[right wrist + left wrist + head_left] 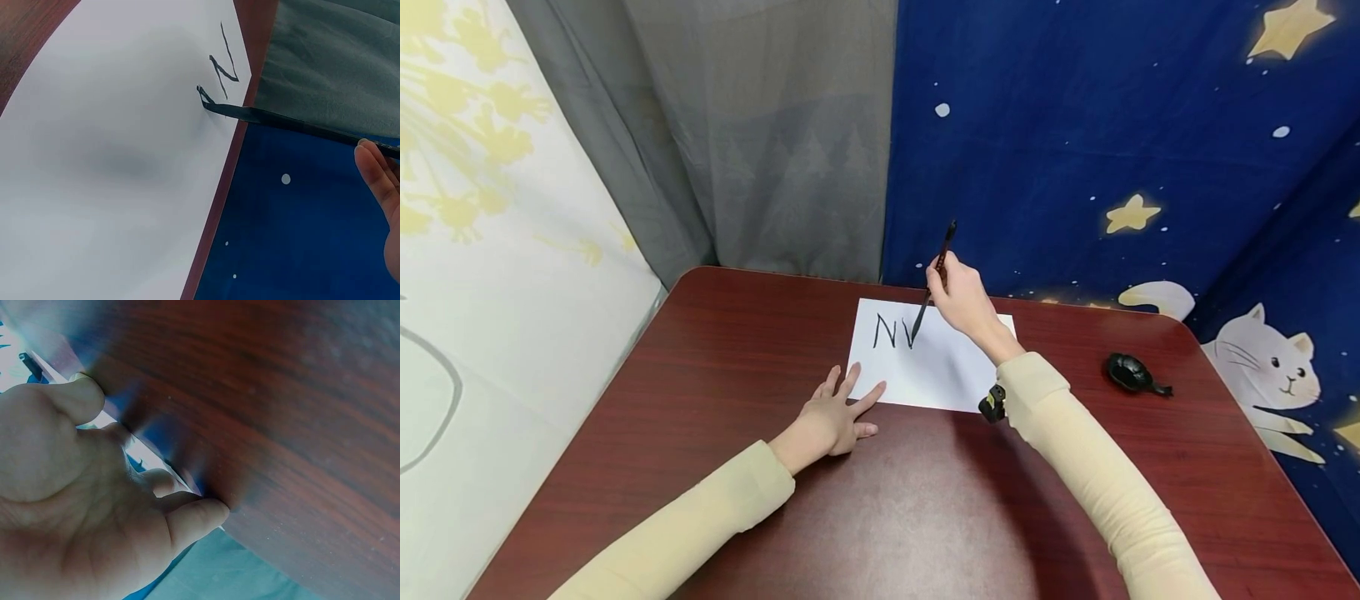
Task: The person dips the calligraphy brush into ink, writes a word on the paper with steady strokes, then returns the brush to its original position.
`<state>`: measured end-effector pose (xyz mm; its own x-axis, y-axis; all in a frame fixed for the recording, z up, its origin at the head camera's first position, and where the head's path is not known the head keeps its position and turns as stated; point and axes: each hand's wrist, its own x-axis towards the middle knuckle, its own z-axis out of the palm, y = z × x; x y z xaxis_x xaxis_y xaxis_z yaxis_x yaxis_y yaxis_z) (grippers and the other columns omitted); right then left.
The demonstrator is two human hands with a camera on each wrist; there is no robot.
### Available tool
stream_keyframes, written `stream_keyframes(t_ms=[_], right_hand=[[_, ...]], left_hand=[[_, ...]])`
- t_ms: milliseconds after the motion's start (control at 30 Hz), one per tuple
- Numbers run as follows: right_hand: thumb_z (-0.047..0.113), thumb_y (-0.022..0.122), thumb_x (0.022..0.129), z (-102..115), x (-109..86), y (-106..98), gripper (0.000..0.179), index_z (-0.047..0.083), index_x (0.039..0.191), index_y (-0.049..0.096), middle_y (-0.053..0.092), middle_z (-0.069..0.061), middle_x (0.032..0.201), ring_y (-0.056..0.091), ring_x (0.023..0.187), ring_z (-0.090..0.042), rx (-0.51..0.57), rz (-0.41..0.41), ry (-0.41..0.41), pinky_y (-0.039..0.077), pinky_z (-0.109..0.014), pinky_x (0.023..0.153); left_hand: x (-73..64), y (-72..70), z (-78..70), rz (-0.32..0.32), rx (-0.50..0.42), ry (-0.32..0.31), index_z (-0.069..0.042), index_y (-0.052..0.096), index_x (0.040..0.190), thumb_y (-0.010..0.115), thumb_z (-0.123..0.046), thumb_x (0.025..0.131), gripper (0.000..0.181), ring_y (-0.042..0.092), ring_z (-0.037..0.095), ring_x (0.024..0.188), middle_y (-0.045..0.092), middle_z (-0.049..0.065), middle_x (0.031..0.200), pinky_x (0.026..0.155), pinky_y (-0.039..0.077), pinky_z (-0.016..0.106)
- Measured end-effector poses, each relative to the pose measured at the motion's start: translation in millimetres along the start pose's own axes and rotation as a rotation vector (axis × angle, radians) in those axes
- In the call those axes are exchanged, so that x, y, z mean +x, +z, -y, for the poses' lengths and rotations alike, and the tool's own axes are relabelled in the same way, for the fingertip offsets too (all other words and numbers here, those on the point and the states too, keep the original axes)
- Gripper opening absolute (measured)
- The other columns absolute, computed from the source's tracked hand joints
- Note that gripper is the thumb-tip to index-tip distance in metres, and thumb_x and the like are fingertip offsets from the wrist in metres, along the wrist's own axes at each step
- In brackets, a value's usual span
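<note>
A calligraphy brush [946, 242] with a dark handle is pinched by my right hand [961, 293]. In the right wrist view, the tip of the brush [269, 119] touches a white sheet of paper [125, 206], at the end of a black stroke. The paper [940, 375] bears a black N and a V-like shape [907, 333] to its right. My left hand [835, 417] rests with spread fingers at the sheet's lower left corner, some fingertips on the paper. Its palm [75, 500] and thumb show in the left wrist view; nothing is held there.
The sheet lies near the far edge of a reddish-brown table [760, 333]. To the right sits a small black dish-like object [1129, 372] with a short tail-like end. Grey [790, 142] and blue star-patterned curtains [1037, 150] hang behind the table.
</note>
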<state>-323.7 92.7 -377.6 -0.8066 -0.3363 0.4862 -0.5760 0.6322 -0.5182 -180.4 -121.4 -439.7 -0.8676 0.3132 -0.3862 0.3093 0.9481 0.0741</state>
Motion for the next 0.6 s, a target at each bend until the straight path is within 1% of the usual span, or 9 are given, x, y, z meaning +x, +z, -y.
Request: stream_keyframes(t_ms=[300,600], right_hand=[[0.018,0.043,0.109,-3.6,-1.0,-0.6,0.021,0.002,0.106,0.056,0.061,-0.009,0.081,0.055,0.065,-0.022,-0.012,0.003,-0.013,0.046,-0.035,0.057],[0.016,0.044,0.109,-6.8,0.8,-1.1,0.020,0.000,0.107,0.056,0.063,-0.011,0.084,0.060,0.071,-0.023,-0.018,-0.002,-0.013,0.049,-0.036,0.061]], left_hand=[[0.2,0.4,0.0,0.000,0.006,0.002,-0.036,0.016,0.163,0.037,-0.053,0.106,0.063,0.004,0.037,0.154,0.001,0.009,0.170,0.120,0.022,0.042],[0.4,-0.2,0.1,-0.001,0.001,0.003,-0.035,0.016,0.163,0.037,-0.052,0.106,0.063,0.004,0.037,0.154,0.002,0.009,0.169,0.120,0.022,0.043]])
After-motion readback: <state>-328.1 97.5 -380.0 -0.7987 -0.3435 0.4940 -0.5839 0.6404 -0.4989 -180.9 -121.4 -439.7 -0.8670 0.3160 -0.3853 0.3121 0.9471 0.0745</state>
